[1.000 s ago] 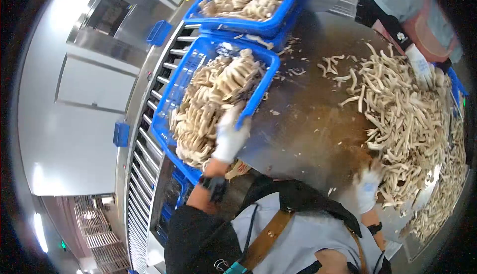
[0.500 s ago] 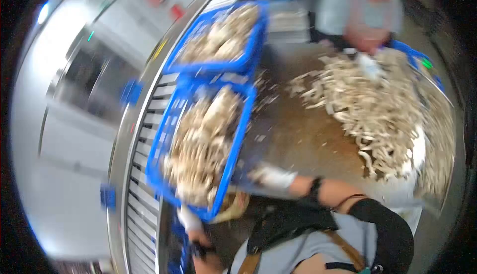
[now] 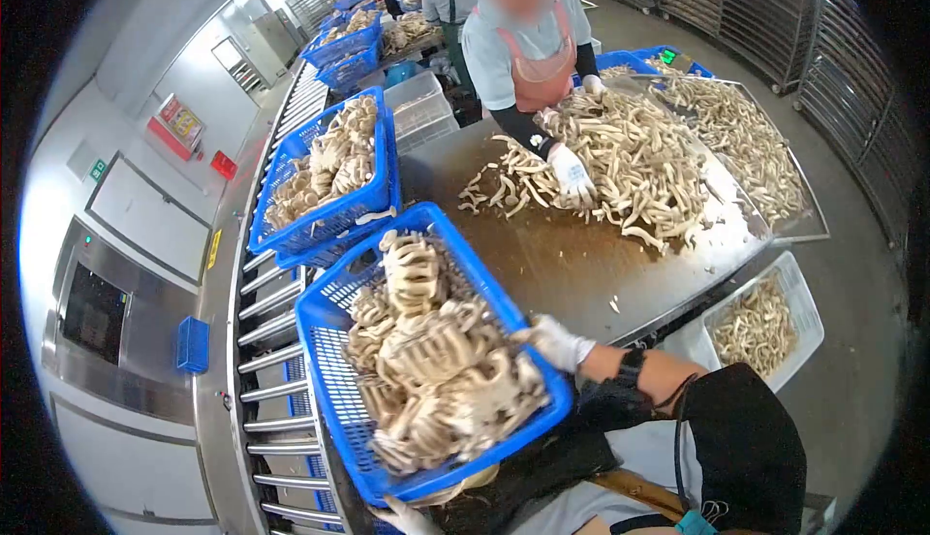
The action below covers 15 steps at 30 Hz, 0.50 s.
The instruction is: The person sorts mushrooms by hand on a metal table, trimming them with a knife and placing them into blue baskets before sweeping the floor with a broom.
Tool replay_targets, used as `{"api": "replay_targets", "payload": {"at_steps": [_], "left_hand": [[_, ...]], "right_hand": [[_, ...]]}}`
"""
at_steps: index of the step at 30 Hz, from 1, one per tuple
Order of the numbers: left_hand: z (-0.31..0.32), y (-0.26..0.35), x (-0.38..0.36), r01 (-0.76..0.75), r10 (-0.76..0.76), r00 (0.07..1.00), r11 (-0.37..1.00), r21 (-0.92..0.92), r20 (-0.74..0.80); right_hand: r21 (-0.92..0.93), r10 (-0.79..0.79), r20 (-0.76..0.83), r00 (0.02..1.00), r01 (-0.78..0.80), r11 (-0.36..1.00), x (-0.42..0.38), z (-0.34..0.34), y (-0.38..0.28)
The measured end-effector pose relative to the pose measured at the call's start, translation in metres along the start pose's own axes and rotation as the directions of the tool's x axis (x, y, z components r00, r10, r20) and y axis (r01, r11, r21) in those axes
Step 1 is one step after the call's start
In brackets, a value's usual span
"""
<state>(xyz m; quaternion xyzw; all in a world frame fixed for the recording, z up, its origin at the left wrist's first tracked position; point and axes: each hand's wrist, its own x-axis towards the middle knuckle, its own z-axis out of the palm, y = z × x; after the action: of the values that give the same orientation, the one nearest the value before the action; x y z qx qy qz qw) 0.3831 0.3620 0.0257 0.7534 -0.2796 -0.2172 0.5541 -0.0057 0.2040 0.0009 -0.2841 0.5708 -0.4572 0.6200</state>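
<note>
A blue basket [image 3: 320,361] full of clustered mushrooms [image 3: 431,351] sits tilted between my gloved hands, over the edge of the roller conveyor and the steel table. My right hand [image 3: 557,343] is closed on the basket's right rim. At the basket's lower left corner, my left hand [image 3: 405,518] touches the rim from below; its fingers are mostly hidden under the basket. Beyond it, a second blue basket [image 3: 383,162] of mushrooms stands on the conveyor, stacked on another.
The steel table [image 3: 542,268] carries a large heap of loose mushrooms [image 3: 639,162], with a co-worker [image 3: 528,55] behind it. A white crate [image 3: 794,336] of mushrooms is at the right. Rollers [image 3: 281,388] run along the left. More baskets and people stand farther back.
The near basket has turned and moved right and nearer to me, off its line with the basket behind. My right hand is now on its rim. The view has shifted and sharpened.
</note>
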Motion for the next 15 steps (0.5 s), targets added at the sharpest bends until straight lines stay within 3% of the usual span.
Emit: {"api": "replay_targets", "payload": {"at_steps": [1, 2, 3, 4, 5, 6, 7, 8, 10, 12, 14, 15], "left_hand": [[0.001, 0.000, 0.007, -0.002, -0.002, 0.998, 0.998, 0.070, 0.060], [0.006, 0.003, 0.012, -0.011, -0.005, 0.993, 0.991, 0.136, 0.118], [0.014, 0.038, -0.002, 0.106, -0.115, 0.960, 0.993, 0.050, 0.256], [0.014, 0.024, 0.003, -0.023, -0.016, 0.926, 0.995, 0.099, 0.378], [0.025, -0.014, 0.015, -0.027, 0.024, 0.905, 1.000, 0.002, 0.426], [0.039, 0.004, 0.003, 0.004, -0.025, 0.903, 0.999, 0.049, 0.428], [0.053, 0.022, -0.008, 0.034, -0.073, 0.900, 0.995, 0.096, 0.430], [0.064, 0.033, -0.012, -0.035, -0.012, 0.826, 0.997, 0.073, 0.563], [0.094, 0.053, -0.022, 0.011, -0.094, 0.760, 0.991, 0.131, 0.643], [0.123, 0.023, -0.016, -0.079, -0.051, 0.705, 0.986, 0.149, 0.708], [0.165, 0.026, -0.026, -0.140, -0.026, 0.658, 0.978, 0.156, 0.752], [0.186, 0.033, -0.031, -0.122, 0.001, 0.602, 0.988, 0.091, 0.798]], "right_hand": [[-0.017, 0.085, 0.091, 0.992, -0.084, 0.996, -0.021, -0.028, -0.021], [0.115, -0.033, 0.029, 0.999, 0.030, 0.993, 0.004, -0.055, 0.019], [0.104, -0.110, -0.029, 0.993, 0.113, 0.988, -0.016, -0.069, 0.006], [0.028, -0.033, -0.086, 0.996, 0.036, 0.999, -0.034, -0.083, -0.012], [0.148, -0.033, -0.063, 0.997, 0.042, 0.988, -0.034, -0.106, -0.004], [0.124, -0.034, -0.107, 0.994, 0.048, 0.991, -0.056, -0.110, -0.033], [0.244, 0.074, -0.141, 0.987, -0.038, 0.969, -0.059, -0.120, -0.046], [0.187, 0.017, -0.112, 0.994, 0.004, 0.982, -0.057, -0.142, -0.049], [0.162, -0.066, -0.207, 0.976, 0.101, 0.982, -0.057, -0.161, -0.074], [0.238, -0.208, -0.176, 0.962, 0.247, 0.939, -0.051, -0.180, -0.102], [0.186, -0.213, -0.308, 0.927, 0.278, 0.942, -0.058, -0.185, -0.154], [0.101, -0.174, -0.301, 0.937, 0.213, 0.972, -0.062, -0.192, -0.182]]}}
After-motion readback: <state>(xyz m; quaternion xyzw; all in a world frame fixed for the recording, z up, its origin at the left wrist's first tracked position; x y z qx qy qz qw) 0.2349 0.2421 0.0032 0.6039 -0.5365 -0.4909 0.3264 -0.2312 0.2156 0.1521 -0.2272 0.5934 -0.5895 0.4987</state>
